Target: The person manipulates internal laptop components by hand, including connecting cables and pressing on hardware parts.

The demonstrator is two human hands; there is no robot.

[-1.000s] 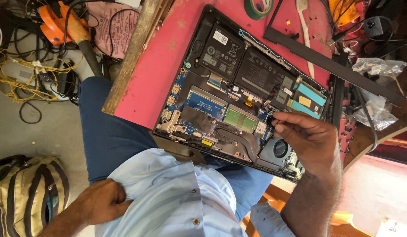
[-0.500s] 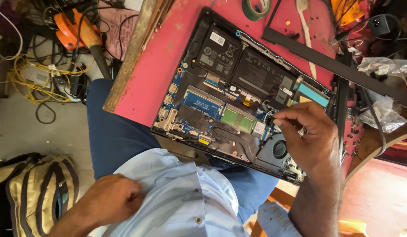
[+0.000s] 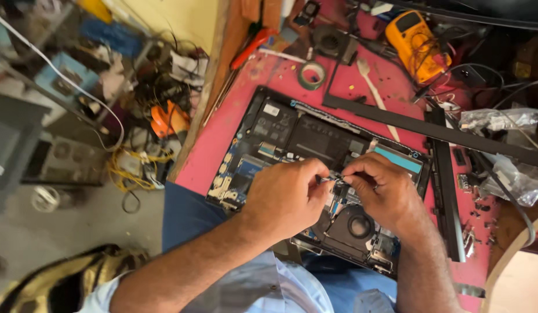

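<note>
Head view: opened laptop [image 3: 292, 136] lies bare, circuit boards and fan exposed.

Pink-red worktop [image 3: 234, 133]; black opened laptop [image 3: 292, 130] with a blue circuit board [image 3: 246, 169] and teal strip [image 3: 397, 159]; yellow multimeter [image 3: 413, 42]; green tape roll [image 3: 312, 75]; pale blue shirt [image 3: 269, 293]; orange tool [image 3: 167, 120] on the floor

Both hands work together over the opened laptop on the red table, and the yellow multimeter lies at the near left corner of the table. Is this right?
Not quite. The head view shows the yellow multimeter at the far right of the red table, not the near left corner. The rest holds: the left hand and right hand meet over the opened laptop.
</note>
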